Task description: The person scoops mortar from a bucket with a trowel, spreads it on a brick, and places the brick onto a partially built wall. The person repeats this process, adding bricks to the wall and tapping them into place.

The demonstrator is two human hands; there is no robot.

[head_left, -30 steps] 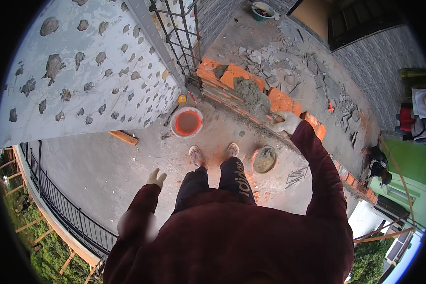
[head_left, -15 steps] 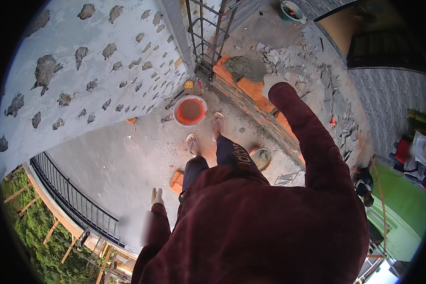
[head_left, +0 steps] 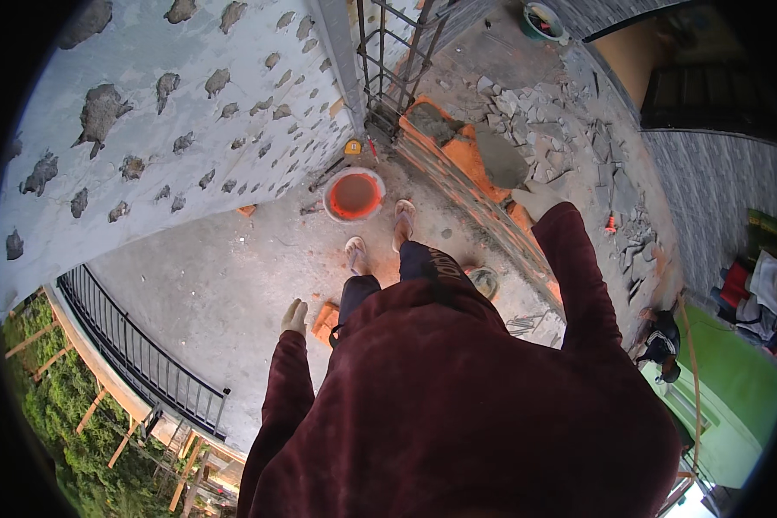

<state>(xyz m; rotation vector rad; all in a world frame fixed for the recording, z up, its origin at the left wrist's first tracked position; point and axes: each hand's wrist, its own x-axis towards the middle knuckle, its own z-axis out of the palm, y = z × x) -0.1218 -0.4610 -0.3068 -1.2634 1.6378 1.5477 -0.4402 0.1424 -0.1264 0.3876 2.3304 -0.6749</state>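
My left hand (head_left: 294,317), in a pale glove, hangs over the concrete floor with its fingers stretched out and nothing in them. My right hand (head_left: 537,200), also pale-gloved, reaches over the low brick wall (head_left: 457,177). Its fingers are blurred, so I cannot tell whether it holds anything. Just beyond it lies a flat grey patch (head_left: 502,161), either mortar or a tool blade; I cannot tell which. A heap of wet mortar (head_left: 432,121) rests at the wall's far end. A round tub with an orange inside (head_left: 354,195) stands ahead of my feet, filled with brownish material.
Broken tile pieces (head_left: 535,121) cover ground beyond the brick wall. Steel rebar (head_left: 397,60) rises at the corner beside a chipped white wall (head_left: 147,129). A black railing (head_left: 138,345) edges the left. Loose bricks (head_left: 325,323) lie near my legs. Another person (head_left: 660,344) is at far right.
My right hand has drawn back along the brick wall, nearer to me. The grey patch now shows farther along the bricks. My left hand stays low with its fingers extended.
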